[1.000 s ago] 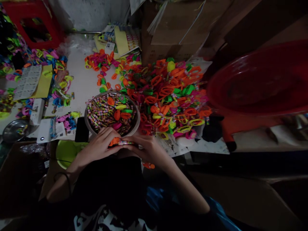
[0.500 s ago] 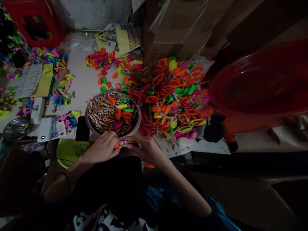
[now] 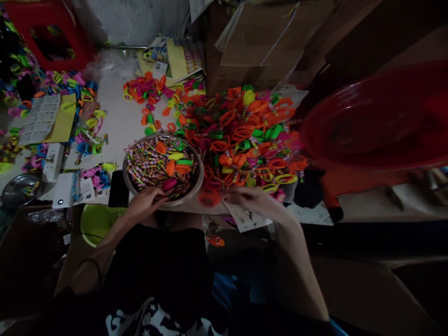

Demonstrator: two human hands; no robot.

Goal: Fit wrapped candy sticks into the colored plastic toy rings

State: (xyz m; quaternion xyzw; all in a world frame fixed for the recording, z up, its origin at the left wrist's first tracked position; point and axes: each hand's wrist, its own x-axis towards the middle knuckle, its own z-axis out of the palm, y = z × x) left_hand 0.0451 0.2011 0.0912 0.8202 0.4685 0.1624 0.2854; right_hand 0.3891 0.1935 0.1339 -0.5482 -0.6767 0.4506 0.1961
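Observation:
A round bowl (image 3: 200, 179) full of thin, striped, wrapped candy sticks (image 3: 143, 163) stands before me, with several orange, green, yellow and pink plastic pieces on top. My left hand (image 3: 146, 204) is at the bowl's near rim, fingers stretched out and apart, with nothing seen in them. Right of the bowl, my right hand (image 3: 254, 199) is smeared by motion at the near edge of a pile of toy watches (image 3: 241, 135). Just left of its fingertips is a blurred orange toy watch (image 3: 210, 199); whether the fingers touch it I cannot tell.
A large red basin (image 3: 371, 126) stands at the right, with cardboard boxes (image 3: 259, 42) behind the pile. Left of the bowl lie a black phone (image 3: 119, 189), a white device (image 3: 64, 189) and a metal dish (image 3: 21, 190). A green basin (image 3: 94, 224) is below the table edge.
My hands have parted from the orange piece and candy stick they held together. My right hand moved right and slightly up to the pile; my left moved left to the bowl's rim.

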